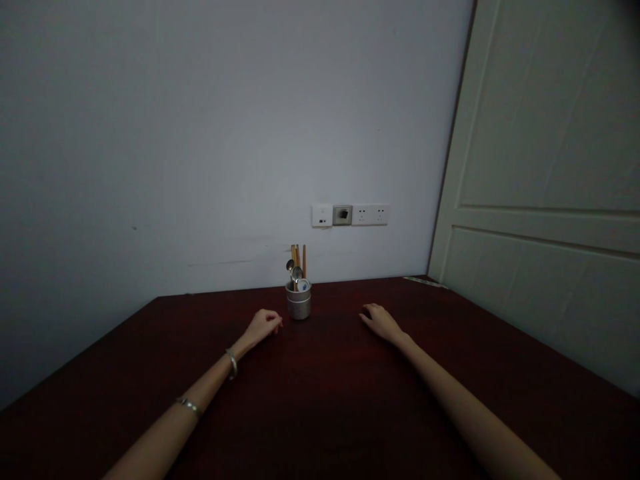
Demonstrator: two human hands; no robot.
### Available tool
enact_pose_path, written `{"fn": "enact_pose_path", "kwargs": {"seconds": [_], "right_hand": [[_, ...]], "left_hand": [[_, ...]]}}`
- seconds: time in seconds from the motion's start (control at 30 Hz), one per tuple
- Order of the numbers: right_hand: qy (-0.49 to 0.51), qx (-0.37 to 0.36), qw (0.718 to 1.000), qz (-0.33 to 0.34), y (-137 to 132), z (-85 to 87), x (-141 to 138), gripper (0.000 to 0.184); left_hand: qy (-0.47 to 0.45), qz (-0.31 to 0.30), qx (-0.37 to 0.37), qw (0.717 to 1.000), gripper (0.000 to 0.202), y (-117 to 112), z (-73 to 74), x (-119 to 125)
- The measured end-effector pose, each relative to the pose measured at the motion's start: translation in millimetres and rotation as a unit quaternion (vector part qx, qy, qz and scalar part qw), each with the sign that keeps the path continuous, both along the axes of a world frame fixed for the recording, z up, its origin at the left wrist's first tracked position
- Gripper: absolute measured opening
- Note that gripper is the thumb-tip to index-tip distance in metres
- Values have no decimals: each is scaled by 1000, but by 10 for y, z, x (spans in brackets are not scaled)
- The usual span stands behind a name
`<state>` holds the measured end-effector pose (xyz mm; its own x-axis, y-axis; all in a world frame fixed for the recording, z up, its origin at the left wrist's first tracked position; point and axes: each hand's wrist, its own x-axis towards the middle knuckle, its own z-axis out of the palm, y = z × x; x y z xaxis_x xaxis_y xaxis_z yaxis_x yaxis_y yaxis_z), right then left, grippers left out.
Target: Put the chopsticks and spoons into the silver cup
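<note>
1. When viewed from the head camera, the utensil holder [299,309] stands on the dark red counter [320,407] between the left hand [265,323] and the right hand [381,323].
2. Position: the holder is just beside the left hand, forward and to the right of its fingertips, with a narrow gap between them. The right hand is farther off, with a wider stretch of bare counter between it and the holder. The left hand is therefore the nearer one.
3. Axis: the holder is upright, its long axis vertical and its mouth facing up.
4. Hand state: the left hand is loosely curled, with a gap between thumb and fingers and no object visible in it. The right hand lies palm down, its fingers slightly bent and spread, gripping nothing visible.
5. Appearance: the holder is grey and round, with a seam below the rim and a textured lower section. From its mouth rise wooden sticks [305,259], metal spoons [297,273] and a white piece [303,285] with blue marks; the exact count is unclear.
</note>
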<state>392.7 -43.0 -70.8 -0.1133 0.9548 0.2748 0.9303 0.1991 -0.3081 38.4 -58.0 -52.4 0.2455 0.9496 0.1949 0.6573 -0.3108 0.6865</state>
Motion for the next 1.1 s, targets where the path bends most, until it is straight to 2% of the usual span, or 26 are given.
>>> {"fn": "enact_pose_path", "kwargs": {"seconds": [0.13,0.27,0.4,0.53,0.73,1.1], "right_hand": [[-11,31,999,-4,-32,-86,-1,38],[-17,38,999,-12,-77,-93,-24,36],[-15,45,999,-17,-109,-85,-26,35],[-17,48,999,-12,-102,-104,-14,36],[-20,47,999,-5,-91,-113,3,38],[-25,45,999,-6,-95,-125,16,39]], "left_hand": [[99,109,119,982,23,75,-73,-147],[181,120,175,960,29,132,-156,-202],[247,134,157,947,41,173,-225,-203],[285,126,135,940,41,152,-230,-178],[288,123,128,941,40,120,-211,-162],[293,127,129,939,42,150,-262,-192]]}}
